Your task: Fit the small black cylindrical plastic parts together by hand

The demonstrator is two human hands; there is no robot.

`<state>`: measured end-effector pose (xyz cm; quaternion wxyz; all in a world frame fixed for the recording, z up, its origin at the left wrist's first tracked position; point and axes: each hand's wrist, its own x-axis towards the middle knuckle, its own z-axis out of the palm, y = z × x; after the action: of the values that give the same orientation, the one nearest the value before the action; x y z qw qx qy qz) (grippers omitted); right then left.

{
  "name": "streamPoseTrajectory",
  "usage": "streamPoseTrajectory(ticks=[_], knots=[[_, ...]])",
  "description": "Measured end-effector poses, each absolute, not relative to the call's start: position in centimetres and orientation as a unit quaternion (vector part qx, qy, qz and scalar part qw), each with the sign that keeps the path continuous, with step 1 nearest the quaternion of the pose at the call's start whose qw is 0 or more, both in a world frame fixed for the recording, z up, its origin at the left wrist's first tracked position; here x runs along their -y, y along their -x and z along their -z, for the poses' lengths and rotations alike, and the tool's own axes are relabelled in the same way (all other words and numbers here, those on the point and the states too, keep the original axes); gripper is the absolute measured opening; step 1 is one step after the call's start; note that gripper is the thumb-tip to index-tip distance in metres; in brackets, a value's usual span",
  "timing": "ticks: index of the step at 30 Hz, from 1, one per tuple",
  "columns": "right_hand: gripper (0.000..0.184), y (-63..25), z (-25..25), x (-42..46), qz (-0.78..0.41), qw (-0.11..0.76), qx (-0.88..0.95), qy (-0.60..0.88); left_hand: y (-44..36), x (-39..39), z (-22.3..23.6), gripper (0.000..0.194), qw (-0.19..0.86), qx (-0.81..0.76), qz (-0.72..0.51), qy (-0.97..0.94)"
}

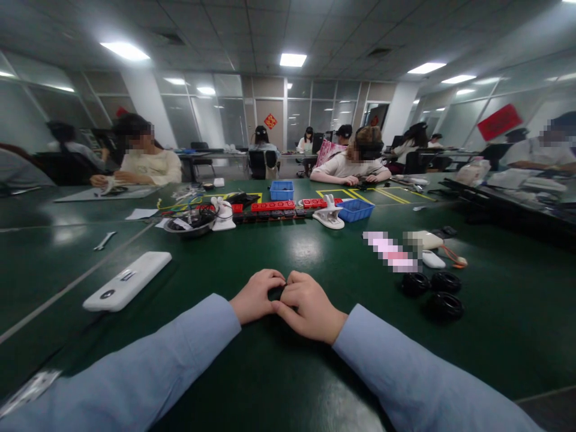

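1. Green tabletop (202, 372): smooth, glossy, reflecting light.
2. Power bank (135, 277): smooth white plastic.
3. Wrench (105, 241): shiny metal.
4. Small tires (445, 305): black, rough-treaded, rubber-like.
5. Sleeves (180, 354): matt blue cloth.

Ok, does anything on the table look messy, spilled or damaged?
I see no spill or obvious damage. The messy spot is the bowl, ahead on the left: tangled black wires heap above its rim, with coloured wires straggling behind. The wrench lies by itself at the left, perhaps just set aside.
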<state>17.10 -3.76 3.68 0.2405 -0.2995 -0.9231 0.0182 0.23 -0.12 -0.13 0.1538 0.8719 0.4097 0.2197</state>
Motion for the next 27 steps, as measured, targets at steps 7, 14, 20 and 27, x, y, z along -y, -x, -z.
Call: streamPoseTrajectory(ticks=[7, 14, 20, 27], knots=[[0.034, -17.1, -4.3, 4.2, 0.082, 0.169, 0.940, 0.284, -0.3, 0.3, 0.0, 0.031, 0.150, -0.422, -0.219, -0.867], [0.049, -18.5, -5.8, 3.2, 0.053, 0.092, 0.906, 0.410, -0.1, 0.5, -0.3, 0.038, 0.154, -0.422, -0.225, -0.865], [0.041, -19.2, -4.9, 1.9, -0.043, 0.120, 0.887, 0.444, -0.1, 0.6, -0.5, 0.040, 0.158, -0.419, -0.223, -0.866], [0.027, -18.7, -4.8, 2.5, -0.099, 0.196, 0.874, 0.434, -0.2, 0.6, -0.6, 0.041, 0.167, -0.416, -0.230, -0.864]])
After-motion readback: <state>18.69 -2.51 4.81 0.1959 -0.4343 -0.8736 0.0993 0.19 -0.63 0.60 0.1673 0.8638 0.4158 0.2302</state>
